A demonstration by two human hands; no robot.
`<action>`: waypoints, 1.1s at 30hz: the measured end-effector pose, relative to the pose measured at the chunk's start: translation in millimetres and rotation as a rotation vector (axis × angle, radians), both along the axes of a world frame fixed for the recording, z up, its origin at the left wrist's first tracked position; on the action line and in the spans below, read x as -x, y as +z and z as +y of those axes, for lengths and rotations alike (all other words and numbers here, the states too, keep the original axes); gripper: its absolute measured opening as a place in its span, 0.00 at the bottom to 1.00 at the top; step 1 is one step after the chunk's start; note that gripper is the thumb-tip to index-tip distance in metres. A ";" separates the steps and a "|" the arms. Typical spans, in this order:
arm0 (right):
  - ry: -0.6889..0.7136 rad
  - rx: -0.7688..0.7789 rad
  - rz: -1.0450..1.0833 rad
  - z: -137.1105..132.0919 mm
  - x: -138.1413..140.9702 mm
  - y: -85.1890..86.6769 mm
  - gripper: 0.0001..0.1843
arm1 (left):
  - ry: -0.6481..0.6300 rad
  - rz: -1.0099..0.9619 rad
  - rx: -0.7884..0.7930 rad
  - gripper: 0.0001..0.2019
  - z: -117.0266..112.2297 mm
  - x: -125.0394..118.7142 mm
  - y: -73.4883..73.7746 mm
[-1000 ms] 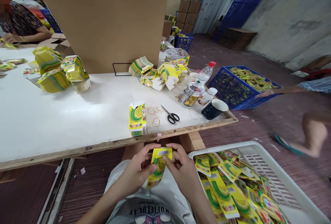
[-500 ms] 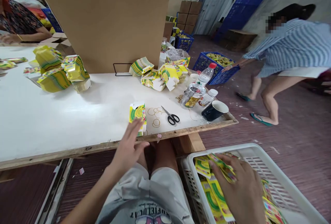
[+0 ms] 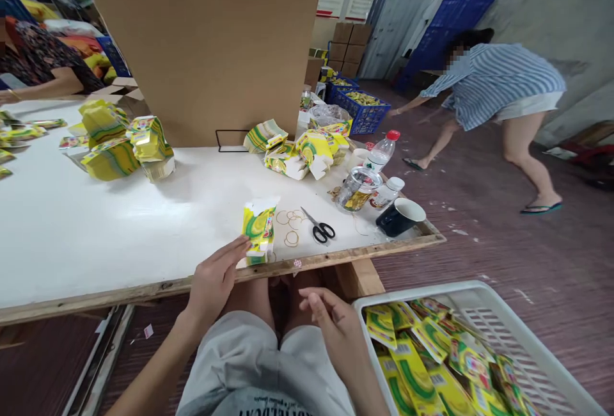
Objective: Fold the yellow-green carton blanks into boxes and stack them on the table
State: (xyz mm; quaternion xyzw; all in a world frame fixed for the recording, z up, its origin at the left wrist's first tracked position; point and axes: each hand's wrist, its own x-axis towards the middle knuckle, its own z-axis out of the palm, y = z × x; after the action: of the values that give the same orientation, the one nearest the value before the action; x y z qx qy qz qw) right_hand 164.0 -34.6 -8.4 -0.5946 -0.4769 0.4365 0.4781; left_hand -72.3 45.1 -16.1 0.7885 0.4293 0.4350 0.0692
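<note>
My left hand [image 3: 215, 275] lies at the near edge of the white table [image 3: 96, 224], fingers stretched out, its fingertips touching a small stack of yellow-green folded packets [image 3: 259, 230]. It holds nothing. My right hand [image 3: 330, 326] hovers above my lap with its fingers apart and nothing in it, just left of a white plastic crate [image 3: 503, 326] full of several flat yellow-green packets [image 3: 432, 365].
Rubber bands [image 3: 290, 227], scissors [image 3: 317, 227], a clear jar [image 3: 355, 185], a water bottle [image 3: 381, 150] and a dark mug [image 3: 400, 216] sit on the table's right end. Packet piles [image 3: 119, 141] lie further back before a cardboard sheet [image 3: 201, 45]. A person in stripes [image 3: 489, 83] bends over blue crates [image 3: 357, 105].
The packet held in both hands a second ago has gone onto the stack. My right hand came back out of the crate holding nothing. The person in stripes pushed a blue crate further away.
</note>
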 end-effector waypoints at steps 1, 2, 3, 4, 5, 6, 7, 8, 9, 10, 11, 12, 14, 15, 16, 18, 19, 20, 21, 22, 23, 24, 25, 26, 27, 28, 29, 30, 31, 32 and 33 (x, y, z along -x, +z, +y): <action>-0.013 0.004 0.086 1.0 3.7 -0.8 0.27 | -0.028 -0.038 -0.077 0.18 -7.1 -5.2 0.8; -0.030 0.007 0.173 1.8 6.5 -1.9 0.28 | -0.082 -0.062 -0.142 0.21 -15.0 -11.6 1.2; -0.050 0.009 0.260 2.4 8.2 -2.9 0.27 | -0.165 -0.073 -0.191 0.23 -23.1 -18.6 1.1; -0.071 0.014 0.340 2.8 8.7 -3.7 0.25 | -0.257 -0.074 -0.217 0.24 -31.1 -25.8 0.7; -0.093 0.021 0.406 2.8 8.1 -4.1 0.22 | -0.345 -0.078 -0.224 0.25 -38.3 -32.7 0.2; -0.113 0.027 0.453 2.6 6.6 -4.1 0.19 | -0.411 -0.096 -0.208 0.25 -44.5 -38.8 -0.3; -0.126 0.034 0.476 1.8 4.4 -3.8 0.17 | -0.449 -0.130 -0.159 0.25 -49.5 -44.1 -0.6; -0.126 0.040 0.478 0.6 2.1 -3.5 0.16 | -0.461 -0.185 -0.078 0.24 -53.3 -48.5 -0.6; -0.116 0.040 0.459 -1.1 0.2 -3.3 0.16 | -0.448 -0.264 0.029 0.24 -55.9 -52.2 -0.2; -0.091 0.042 0.423 -3.1 -0.8 -3.5 0.16 | -0.414 -0.357 0.162 0.25 -57.6 -55.4 0.6; -0.049 0.046 0.370 -5.2 -0.9 -4.3 0.16 | -0.373 -0.446 0.314 0.27 -58.4 -58.3 1.5; -0.006 0.049 0.302 -7.2 0.1 -5.8 0.17 | -0.341 -0.515 0.468 0.27 -58.6 -61.1 2.4; -0.001 0.032 0.114 -10.2 3.8 -9.8 0.17 | -0.316 -0.582 0.711 0.24 -58.0 -66.2 3.6; -0.061 -0.007 -0.010 -11.2 5.9 -11.7 0.16 | -0.318 -0.578 0.787 0.21 -57.5 -68.5 3.8; -0.142 -0.071 -0.145 -11.7 7.5 -12.8 0.16 | -0.325 -0.559 0.833 0.20 -57.1 -70.3 4.0; -0.240 -0.235 -0.398 -12.2 9.0 -12.3 0.19 | -0.338 -0.533 0.860 0.18 -56.9 -72.4 4.6; -0.207 -0.304 -0.494 -12.4 9.1 -10.6 0.22 | -0.346 -0.518 0.866 0.18 -57.0 -72.8 5.4; -0.128 -0.352 -0.560 -12.6 9.0 -8.4 0.24 | -0.353 -0.502 0.875 0.17 -57.2 -72.8 6.6; -0.035 -0.376 -0.596 -12.8 9.0 -5.9 0.25 | -0.354 -0.489 0.884 0.16 -57.3 -72.6 8.0; 0.041 -0.381 -0.611 -13.2 9.1 -3.7 0.25 | -0.352 -0.480 0.892 0.16 -57.4 -72.2 9.7; 0.080 -0.380 -0.611 -13.5 9.6 -2.0 0.25 | -0.347 -0.474 0.901 0.15 -57.3 -71.7 11.5; 0.084 -0.381 -0.601 -13.8 10.4 -0.8 0.24 | -0.346 -0.475 0.912 0.15 -57.1 -71.0 13.1; 0.069 -0.385 -0.582 -14.1 11.3 -0.2 0.22 | -0.353 -0.486 0.930 0.15 -56.9 -70.2 14.6; 0.049 -0.387 -0.554 -14.3 12.3 0.0 0.20 | -0.367 -0.506 0.960 0.17 -56.5 -69.1 15.6; 0.032 -0.391 -0.520 -14.5 13.2 0.1 0.18 | -0.388 -0.532 1.003 0.19 -56.2 -67.9 16.3; 0.018 -0.398 -0.484 -14.7 14.0 0.5 0.16 | -0.410 -0.570 1.063 0.21 -55.8 -66.5 16.5; 0.009 -0.405 -0.447 -15.0 14.7 1.1 0.14 | -0.427 -0.621 1.140 0.23 -55.5 -65.0 16.3; 0.001 -0.415 -0.415 -15.4 15.1 2.2 0.14 | -0.434 -0.684 1.232 0.25 -55.5 -63.7 15.7; -0.006 -0.423 -0.387 -15.9 15.5 3.7 0.13 | -0.435 -0.753 1.331 0.26 -55.6 -62.6 14.9; -0.009 -0.428 -0.362 -16.6 15.7 5.3 0.12 | -0.430 -0.826 1.426 0.27 -56.0 -61.9 14.0; -0.003 -0.427 -0.340 -17.4 16.0 6.9 0.12 | -0.426 -0.894 1.507 0.26 -56.7 -61.5 13.1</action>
State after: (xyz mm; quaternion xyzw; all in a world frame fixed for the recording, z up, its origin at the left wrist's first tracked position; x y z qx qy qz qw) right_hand 148.0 -52.0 -1.5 -0.5459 -0.6305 0.2192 0.5063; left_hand -10.8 -11.6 -3.0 0.3542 0.3783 0.2824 0.8072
